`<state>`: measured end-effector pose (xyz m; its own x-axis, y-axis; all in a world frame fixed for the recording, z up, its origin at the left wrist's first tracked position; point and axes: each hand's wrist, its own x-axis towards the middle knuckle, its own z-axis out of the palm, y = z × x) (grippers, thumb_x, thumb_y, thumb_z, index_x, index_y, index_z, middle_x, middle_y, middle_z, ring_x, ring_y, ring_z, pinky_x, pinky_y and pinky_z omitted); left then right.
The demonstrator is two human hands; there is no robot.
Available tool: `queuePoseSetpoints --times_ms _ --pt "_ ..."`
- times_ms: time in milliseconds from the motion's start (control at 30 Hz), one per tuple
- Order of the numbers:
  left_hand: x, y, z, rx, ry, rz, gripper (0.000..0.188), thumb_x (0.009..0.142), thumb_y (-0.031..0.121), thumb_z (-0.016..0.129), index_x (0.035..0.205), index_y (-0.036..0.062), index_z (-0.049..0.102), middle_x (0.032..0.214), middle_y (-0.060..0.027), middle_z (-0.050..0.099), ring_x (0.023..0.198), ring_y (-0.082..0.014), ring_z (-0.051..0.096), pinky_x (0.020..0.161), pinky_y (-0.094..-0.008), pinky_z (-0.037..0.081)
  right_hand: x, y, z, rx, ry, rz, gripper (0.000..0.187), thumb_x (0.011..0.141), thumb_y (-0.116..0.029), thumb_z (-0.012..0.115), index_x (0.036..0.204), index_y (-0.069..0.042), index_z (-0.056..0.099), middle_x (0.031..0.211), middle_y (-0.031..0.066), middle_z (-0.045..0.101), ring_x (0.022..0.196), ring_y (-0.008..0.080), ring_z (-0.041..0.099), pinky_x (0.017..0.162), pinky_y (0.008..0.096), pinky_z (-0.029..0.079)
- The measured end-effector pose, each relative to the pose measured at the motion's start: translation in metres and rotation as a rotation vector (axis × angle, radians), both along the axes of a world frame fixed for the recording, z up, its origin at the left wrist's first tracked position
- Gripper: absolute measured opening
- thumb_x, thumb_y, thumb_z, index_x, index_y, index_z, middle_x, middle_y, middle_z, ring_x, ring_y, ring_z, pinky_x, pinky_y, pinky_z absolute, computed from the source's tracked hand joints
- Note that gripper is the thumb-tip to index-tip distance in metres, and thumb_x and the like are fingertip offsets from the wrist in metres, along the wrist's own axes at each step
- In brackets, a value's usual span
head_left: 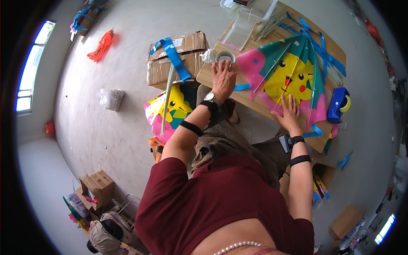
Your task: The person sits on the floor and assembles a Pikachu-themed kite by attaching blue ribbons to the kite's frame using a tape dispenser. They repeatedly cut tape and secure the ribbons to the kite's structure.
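Observation:
A kite (pixel 293 76) with a yellow cartoon face on pink and green lies across the wooden table, thin rods running over it. My right hand (pixel 290 112) rests flat on its lower part with fingers spread. At the table's left edge, my left hand (pixel 224 80) reaches to a small round bowl (pixel 225 55). Its fingertips are at the near rim, slightly bent and apart, and I see nothing held in them. Blue ribbon (pixel 313 36) trails around the kite's top and right side.
On the table (pixel 245 97) are a blue tape dispenser (pixel 338 105), a bundle of thin sticks (pixel 270 25) and a clear plastic tray (pixel 240 29). A cardboard box (pixel 176 59) with blue ribbon stands left of it. Another similar kite (pixel 172 106) lies below that box.

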<state>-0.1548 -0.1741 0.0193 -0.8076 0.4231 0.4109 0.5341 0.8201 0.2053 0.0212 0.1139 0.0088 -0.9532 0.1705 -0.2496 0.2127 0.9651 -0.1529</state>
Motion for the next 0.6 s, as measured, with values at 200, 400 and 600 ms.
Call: queuePoseSetpoints --times_ms 200,400,600 --pt "-0.036 -0.015 -0.019 -0.144 0.043 -0.038 0.015 0.083 0.011 0.055 0.086 0.005 0.069 0.091 -0.0113 0.065 0.106 -0.0282 0.058 0.112 -0.0527 0.027 0.001 0.003 -0.004 0.04 0.031 0.045 0.097 0.085 -0.068 0.061 0.161 -0.029 0.015 0.167 0.0152 0.009 0.154 0.0359 0.007 0.12 0.0587 0.009" --pt "-0.031 -0.021 -0.011 -0.041 0.019 -0.059 0.013 0.084 0.015 0.063 0.093 0.0065 0.066 0.094 -0.0102 0.064 0.11 -0.0272 0.057 0.11 -0.0496 0.026 0.003 0.004 -0.004 0.043 0.052 0.087 0.094 0.087 -0.066 0.06 0.161 -0.029 0.015 0.166 0.0176 0.009 0.153 0.0388 0.008 0.119 0.0603 0.012" --pt "-0.029 -0.071 -0.009 0.864 -0.194 0.154 0.02 0.079 0.012 0.079 0.093 0.0059 0.066 0.093 -0.0097 0.068 0.083 -0.0227 0.067 0.075 -0.0359 0.051 0.0 0.0 0.002 0.044 0.041 0.086 0.094 0.088 -0.064 0.061 0.161 -0.028 0.016 0.166 0.018 0.01 0.152 0.0398 0.009 0.118 0.0611 0.012"
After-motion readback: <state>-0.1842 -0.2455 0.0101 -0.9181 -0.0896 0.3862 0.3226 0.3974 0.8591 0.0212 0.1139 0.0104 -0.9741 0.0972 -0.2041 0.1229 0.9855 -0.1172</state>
